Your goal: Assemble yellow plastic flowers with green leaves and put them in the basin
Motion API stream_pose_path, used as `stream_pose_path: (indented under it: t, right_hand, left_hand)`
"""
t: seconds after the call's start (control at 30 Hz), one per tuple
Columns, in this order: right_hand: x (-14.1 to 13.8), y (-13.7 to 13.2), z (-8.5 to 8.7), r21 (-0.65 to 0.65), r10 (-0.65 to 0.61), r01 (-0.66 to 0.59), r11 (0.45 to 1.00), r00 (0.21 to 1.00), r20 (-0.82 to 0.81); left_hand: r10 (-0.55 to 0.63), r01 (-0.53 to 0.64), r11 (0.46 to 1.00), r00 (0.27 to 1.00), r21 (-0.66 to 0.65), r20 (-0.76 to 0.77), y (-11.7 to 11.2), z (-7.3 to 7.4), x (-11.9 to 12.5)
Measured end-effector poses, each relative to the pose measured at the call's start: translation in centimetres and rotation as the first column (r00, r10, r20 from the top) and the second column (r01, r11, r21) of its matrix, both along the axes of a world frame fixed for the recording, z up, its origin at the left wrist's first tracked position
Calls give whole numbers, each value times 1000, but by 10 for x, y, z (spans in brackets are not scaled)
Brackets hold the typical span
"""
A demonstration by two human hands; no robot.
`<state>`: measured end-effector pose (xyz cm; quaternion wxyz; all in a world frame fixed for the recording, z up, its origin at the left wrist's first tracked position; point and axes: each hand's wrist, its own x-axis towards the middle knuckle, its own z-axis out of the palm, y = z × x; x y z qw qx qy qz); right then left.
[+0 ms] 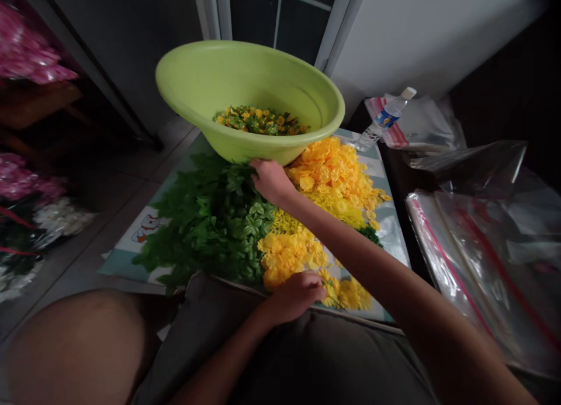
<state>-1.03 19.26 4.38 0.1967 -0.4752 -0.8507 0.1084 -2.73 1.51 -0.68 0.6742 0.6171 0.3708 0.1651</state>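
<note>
My right hand (272,180) sits at the lime-green plastic basin (219,139), over soft, dark green artificial leaves (210,229); my left hand (298,297) curls beside light, soft yellow artificial flowers (326,180), best taken by their stems. I cannot tell whether either hand grips.

Smooth, faintly glossy green plastic on the basin (245,72), upper centre; matt, cloth-like yellow flowers (328,177), centre right; waxy, plastic-looking leaves (210,218), centre; thin, shiny clear plastic on the bags (477,265), lower right, and the bottle (385,118), upper right.

The lime-green basin (249,95) stands over yellow flowers (328,183), dark-green leaves (210,224) and a teal-checked mat (127,265).
</note>
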Motion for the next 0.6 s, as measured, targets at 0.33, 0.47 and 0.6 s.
stream_pose_path:
  t: [0.33, 0.47, 0.6]
  right_hand:
    - [130, -34, 32, -133, -330, 313, 940, 744, -581]
    - [189, -66, 20, -403, -501, 316, 859, 357, -788]
    - [232, -99, -7, -509, -607, 401, 761, 164, -778]
  left_hand:
    - [7, -7, 1000, 1000, -13, -2, 4, -8, 5]
    - [42, -43, 998, 999, -44, -29, 5, -14, 7]
    - [33, -37, 998, 998, -57, -59, 8, -9, 7]
